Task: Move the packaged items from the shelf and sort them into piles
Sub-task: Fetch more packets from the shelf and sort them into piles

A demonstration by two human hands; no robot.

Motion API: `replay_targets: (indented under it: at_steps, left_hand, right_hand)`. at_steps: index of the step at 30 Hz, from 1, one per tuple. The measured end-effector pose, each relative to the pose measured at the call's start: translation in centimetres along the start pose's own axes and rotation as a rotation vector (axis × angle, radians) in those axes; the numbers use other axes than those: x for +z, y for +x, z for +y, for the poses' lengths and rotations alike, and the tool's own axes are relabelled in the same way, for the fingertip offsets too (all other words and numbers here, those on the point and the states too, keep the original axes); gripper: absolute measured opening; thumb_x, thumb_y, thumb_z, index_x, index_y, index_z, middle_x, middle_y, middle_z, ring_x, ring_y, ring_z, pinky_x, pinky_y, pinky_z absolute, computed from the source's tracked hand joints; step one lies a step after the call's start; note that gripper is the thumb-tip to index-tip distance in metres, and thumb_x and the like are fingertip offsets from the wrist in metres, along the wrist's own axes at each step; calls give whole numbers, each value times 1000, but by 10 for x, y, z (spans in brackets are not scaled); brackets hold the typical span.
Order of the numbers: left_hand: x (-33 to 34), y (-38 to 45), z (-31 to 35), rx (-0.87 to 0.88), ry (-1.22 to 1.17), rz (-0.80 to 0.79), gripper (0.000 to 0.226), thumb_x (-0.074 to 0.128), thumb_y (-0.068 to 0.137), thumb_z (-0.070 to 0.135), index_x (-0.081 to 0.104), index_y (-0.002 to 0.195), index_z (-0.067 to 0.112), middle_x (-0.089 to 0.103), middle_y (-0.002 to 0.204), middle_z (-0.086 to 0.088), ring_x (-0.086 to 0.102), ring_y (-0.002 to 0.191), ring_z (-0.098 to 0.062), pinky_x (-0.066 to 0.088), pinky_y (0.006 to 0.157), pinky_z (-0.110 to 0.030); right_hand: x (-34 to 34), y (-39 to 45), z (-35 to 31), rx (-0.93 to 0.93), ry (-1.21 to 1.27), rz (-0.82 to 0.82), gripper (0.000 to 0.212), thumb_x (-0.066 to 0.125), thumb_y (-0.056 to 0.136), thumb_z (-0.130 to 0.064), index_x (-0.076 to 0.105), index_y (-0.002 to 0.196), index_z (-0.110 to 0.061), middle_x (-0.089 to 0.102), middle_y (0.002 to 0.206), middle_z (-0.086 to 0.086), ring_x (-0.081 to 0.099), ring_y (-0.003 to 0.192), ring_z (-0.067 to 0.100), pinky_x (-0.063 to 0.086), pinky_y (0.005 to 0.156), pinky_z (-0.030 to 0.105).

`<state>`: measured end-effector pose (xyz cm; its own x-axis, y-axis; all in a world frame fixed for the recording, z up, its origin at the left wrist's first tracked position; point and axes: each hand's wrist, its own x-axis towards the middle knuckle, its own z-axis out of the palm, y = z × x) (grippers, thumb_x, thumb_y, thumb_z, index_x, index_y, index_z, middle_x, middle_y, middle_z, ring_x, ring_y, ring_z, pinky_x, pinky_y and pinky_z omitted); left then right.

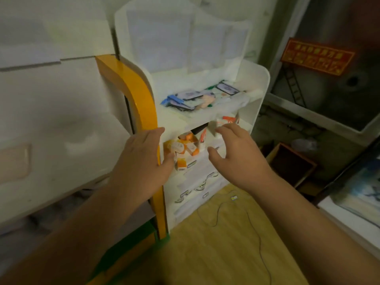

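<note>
A white shelf unit (259, 93) stands in the middle of the view. Its upper tier holds blue and dark flat packets (186, 98). The tier below holds several small orange-and-white boxes (185, 150), with one more orange-and-white box (227, 120) at the right. My left hand (144, 159) is spread open in front of the shelf's left edge, its thumb close to the orange boxes. My right hand (236, 153) reaches toward the same tier with fingers straight, holding nothing. Whether either hand touches a box is unclear.
A yellow-edged white cabinet (131, 85) stands directly left of the shelf. Lower white shelf fronts (197, 188) carry small labels. A dark cable (253, 219) trails over the yellow floor. A brown open box (292, 161) sits to the right, below a red sign (316, 58).
</note>
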<state>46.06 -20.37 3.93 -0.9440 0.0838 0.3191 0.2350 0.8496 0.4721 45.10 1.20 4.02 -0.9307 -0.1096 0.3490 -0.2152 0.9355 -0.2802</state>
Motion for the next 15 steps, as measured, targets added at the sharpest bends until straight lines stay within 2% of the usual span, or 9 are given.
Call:
replay_targets:
  at_steps: [3,8,15]
  left_hand:
    - [23,18,20,40,-11,-15,60,57,94,38,34,148,27,42,146,3,33,134,-17,32,105,-33]
    - [61,55,42,28,-34,-63,63,57,93,39,30,149,29,42,147,4,33,136,-16,33,108,-35]
    - [116,139,50,23,-82,-93,65,57,93,40,29,150,28,40,148,3,31,137,-16,35,108,-36]
  right_hand:
    - [-1,3,29,25,12,-9,58,55,94,-42,44,143,-16,41,150,3,32,140,20,29,113,32]
    - [5,19,69,46,56,-19,54,52,95,-39,44,144,-18,42,148,-2,37,137,16,36,109,32]
    - [25,87,130,64,28,-65,50,53,95,-38,48,141,-19,46,144,-3,41,133,16,38,106,30]
